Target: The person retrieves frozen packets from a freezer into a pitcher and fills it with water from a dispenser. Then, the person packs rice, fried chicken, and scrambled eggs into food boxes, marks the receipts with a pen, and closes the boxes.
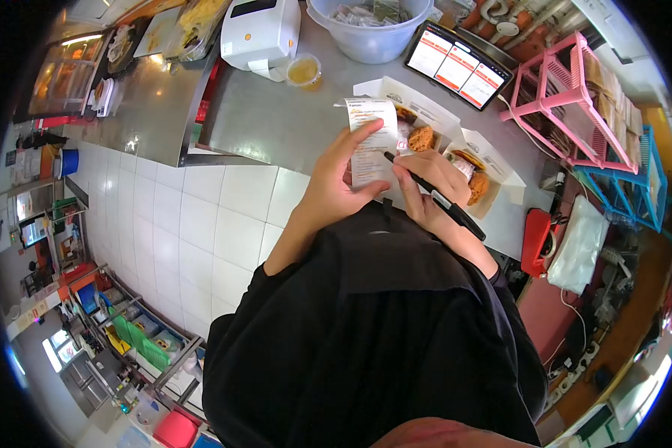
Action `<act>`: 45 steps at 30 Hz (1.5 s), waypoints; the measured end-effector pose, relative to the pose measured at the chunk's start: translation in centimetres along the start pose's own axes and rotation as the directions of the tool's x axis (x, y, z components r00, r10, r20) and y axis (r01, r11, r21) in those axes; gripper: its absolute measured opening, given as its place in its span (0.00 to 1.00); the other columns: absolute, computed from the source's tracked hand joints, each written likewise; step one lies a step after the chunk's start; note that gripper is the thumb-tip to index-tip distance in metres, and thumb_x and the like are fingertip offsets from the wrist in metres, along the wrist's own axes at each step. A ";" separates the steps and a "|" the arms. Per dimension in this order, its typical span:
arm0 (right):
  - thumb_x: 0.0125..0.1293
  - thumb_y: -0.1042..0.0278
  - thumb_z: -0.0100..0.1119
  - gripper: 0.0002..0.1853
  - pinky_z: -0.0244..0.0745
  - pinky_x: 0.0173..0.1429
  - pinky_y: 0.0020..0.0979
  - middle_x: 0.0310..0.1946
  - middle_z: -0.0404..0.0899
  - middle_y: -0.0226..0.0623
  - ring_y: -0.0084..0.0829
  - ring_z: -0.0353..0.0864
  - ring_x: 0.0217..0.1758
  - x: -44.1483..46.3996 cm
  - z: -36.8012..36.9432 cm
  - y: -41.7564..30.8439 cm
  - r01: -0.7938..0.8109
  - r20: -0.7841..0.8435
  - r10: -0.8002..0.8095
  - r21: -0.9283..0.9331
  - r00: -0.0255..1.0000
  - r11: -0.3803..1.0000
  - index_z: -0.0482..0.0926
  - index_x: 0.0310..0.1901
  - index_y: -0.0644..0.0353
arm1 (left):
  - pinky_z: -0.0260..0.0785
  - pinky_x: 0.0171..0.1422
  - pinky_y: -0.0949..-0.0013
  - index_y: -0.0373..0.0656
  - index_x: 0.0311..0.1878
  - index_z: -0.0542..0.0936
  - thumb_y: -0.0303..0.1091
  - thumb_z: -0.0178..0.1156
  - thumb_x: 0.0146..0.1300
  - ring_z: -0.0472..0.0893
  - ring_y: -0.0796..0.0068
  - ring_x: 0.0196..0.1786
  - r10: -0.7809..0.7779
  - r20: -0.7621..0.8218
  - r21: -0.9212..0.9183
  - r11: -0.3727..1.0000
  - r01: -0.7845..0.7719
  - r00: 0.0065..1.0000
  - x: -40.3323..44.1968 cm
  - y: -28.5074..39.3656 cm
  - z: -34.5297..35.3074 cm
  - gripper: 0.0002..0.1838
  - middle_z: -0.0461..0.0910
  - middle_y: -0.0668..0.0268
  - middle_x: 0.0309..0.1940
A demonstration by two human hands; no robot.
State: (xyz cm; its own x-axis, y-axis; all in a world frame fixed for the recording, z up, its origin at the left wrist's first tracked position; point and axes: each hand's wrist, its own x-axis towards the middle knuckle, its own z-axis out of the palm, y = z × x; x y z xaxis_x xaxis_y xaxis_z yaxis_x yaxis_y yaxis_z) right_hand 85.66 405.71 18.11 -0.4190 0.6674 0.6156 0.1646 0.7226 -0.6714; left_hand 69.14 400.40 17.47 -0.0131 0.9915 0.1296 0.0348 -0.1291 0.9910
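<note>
A printed paper receipt (371, 153) is held in my left hand (334, 175), the index finger laid across its upper part and the thumb near its lower end. My right hand (434, 183) grips a black pen (455, 211), whose tip points at the receipt's right edge. Just beyond my hands stand two open food boxes. The farther box (444, 119) holds a piece of fried food (421, 138) and a wrapped item partly hidden by the receipt. In the nearer box (502, 170) there is another fried piece (478, 188) beside a wrapped burger (464, 163).
On the steel counter (254, 123) stand a white label printer (260, 33), a small cup of yellowish liquid (304, 71), a pale plastic tub (369, 37) and a tablet (458, 66). A pink rack (567, 104) holds paper bags to the right. A tiled floor (201, 216) lies left.
</note>
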 end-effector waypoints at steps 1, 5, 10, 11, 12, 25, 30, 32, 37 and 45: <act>0.48 0.81 0.67 0.13 0.77 0.34 0.31 0.29 0.79 0.39 0.38 0.81 0.29 0.2 0.4 -0.1 0.040 0.000 -0.040 0.025 0.999 0.999 0.79 0.38 0.62 | 0.72 0.55 0.70 0.45 0.67 0.65 0.15 0.66 0.48 0.72 0.71 0.59 0.015 0.000 -0.010 1.000 -0.015 1.000 0.0 -0.2 -0.5 0.40 0.67 0.63 0.58; 0.51 0.81 0.65 0.11 0.76 0.33 0.31 0.29 0.80 0.39 0.37 0.80 0.28 0.9 2.4 -0.6 0.101 0.032 -0.104 0.075 0.994 0.992 0.78 0.37 0.63 | 0.73 0.55 0.71 0.46 0.67 0.65 0.15 0.66 0.48 0.73 0.71 0.59 0.052 0.009 0.010 0.999 -0.052 0.999 -0.1 -0.5 -2.5 0.40 0.67 0.63 0.57; 0.52 0.81 0.65 0.10 0.73 0.29 0.29 0.27 0.80 0.40 0.36 0.79 0.26 0.6 4.9 -0.8 0.105 0.030 -0.107 0.061 0.994 0.993 0.78 0.37 0.65 | 0.75 0.52 0.71 0.46 0.66 0.65 0.16 0.65 0.49 0.73 0.71 0.58 0.001 0.016 0.045 0.999 -0.001 1.000 -0.6 -1.1 -5.1 0.39 0.67 0.62 0.57; 0.52 0.81 0.65 0.10 0.73 0.28 0.29 0.27 0.79 0.40 0.36 0.79 0.25 0.4 5.4 -0.7 0.124 0.016 -0.125 0.058 0.992 0.991 0.78 0.37 0.65 | 0.75 0.52 0.71 0.46 0.66 0.65 0.16 0.65 0.49 0.74 0.71 0.58 -0.008 0.019 0.055 0.998 0.007 1.000 -0.7 -1.1 -5.7 0.39 0.67 0.62 0.57; 0.51 0.81 0.66 0.11 0.73 0.30 0.30 0.28 0.79 0.39 0.36 0.79 0.26 0.3 5.9 -0.7 0.118 0.023 -0.120 0.072 0.993 0.990 0.78 0.38 0.64 | 0.75 0.51 0.71 0.46 0.66 0.66 0.16 0.65 0.49 0.74 0.71 0.57 -0.017 0.023 0.063 0.998 0.016 1.000 -0.8 -1.1 -6.1 0.39 0.67 0.61 0.58; 0.50 0.77 0.68 0.13 0.76 0.34 0.33 0.30 0.79 0.37 0.35 0.79 0.29 -0.6 10.1 -1.5 0.122 -0.021 -0.120 0.076 0.993 0.990 0.78 0.39 0.62 | 0.76 0.52 0.67 0.44 0.68 0.62 0.07 0.58 0.47 0.79 0.62 0.54 -0.071 0.039 0.061 0.996 0.069 0.997 -1.5 -2.1 -9.4 0.42 0.65 0.60 0.59; 0.52 0.72 0.66 0.11 0.78 0.38 0.34 0.31 0.78 0.36 0.35 0.79 0.31 -1.0 11.1 -1.1 0.077 0.008 -0.078 0.069 0.997 0.995 0.78 0.38 0.61 | 0.76 0.52 0.66 0.44 0.68 0.61 0.06 0.57 0.46 0.79 0.61 0.54 -0.040 0.040 0.161 0.986 0.033 0.998 -1.4 -1.7 -9.6 0.43 0.65 0.60 0.58; 0.52 0.71 0.66 0.11 0.78 0.40 0.35 0.30 0.78 0.36 0.35 0.80 0.31 -1.1 11.3 -1.0 0.037 0.028 -0.039 0.045 0.999 0.998 0.78 0.38 0.61 | 0.76 0.52 0.65 0.44 0.69 0.61 0.06 0.57 0.46 0.79 0.61 0.54 -0.061 0.042 0.151 0.987 0.054 0.997 -1.3 -1.7 -9.7 0.43 0.65 0.60 0.57; 0.51 0.72 0.66 0.11 0.78 0.41 0.34 0.29 0.77 0.34 0.35 0.80 0.32 -0.8 11.8 -0.9 0.066 -0.004 -0.066 0.077 0.998 0.995 0.78 0.37 0.60 | 0.76 0.53 0.65 0.44 0.69 0.61 0.06 0.58 0.46 0.79 0.61 0.54 -0.072 0.042 0.115 0.991 0.067 0.996 -1.1 -2.3 -10.3 0.44 0.65 0.60 0.57; 0.49 0.74 0.66 0.11 0.77 0.39 0.34 0.29 0.77 0.35 0.36 0.79 0.32 -0.9 11.8 0.1 0.074 0.010 -0.075 0.074 0.997 0.994 0.78 0.36 0.60 | 0.75 0.55 0.66 0.44 0.68 0.62 0.08 0.61 0.45 0.79 0.60 0.55 -0.125 0.033 0.106 0.987 0.121 0.992 -0.8 -2.9 -10.7 0.44 0.64 0.60 0.59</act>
State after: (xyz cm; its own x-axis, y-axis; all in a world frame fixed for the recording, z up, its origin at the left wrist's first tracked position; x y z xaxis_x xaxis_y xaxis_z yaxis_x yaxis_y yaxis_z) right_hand 75.54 403.02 12.65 -0.4392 0.6093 0.6602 0.0663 0.7548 -0.6525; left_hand 58.40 399.84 14.82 0.0161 0.9999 0.0032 0.1388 -0.0054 0.9903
